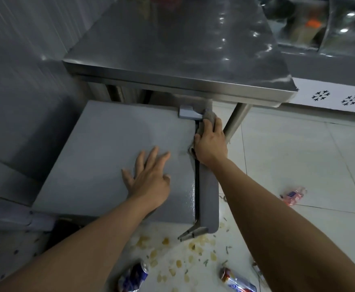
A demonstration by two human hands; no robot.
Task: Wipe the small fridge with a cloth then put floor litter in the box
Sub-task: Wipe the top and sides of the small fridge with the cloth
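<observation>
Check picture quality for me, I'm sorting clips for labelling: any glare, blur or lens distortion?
Head view: glare streaks on the steel table; dim light, soft blur over the fridge and floor litter; wide-angle bending at the edges; both hands reasonably sharp.

No legible text is found. Printing on the crushed can, the wrapper and the plastic bottle on the floor is too blurred to be read.

Steel table above; white tiled floor; snowflake-patterned panel behind.
</observation>
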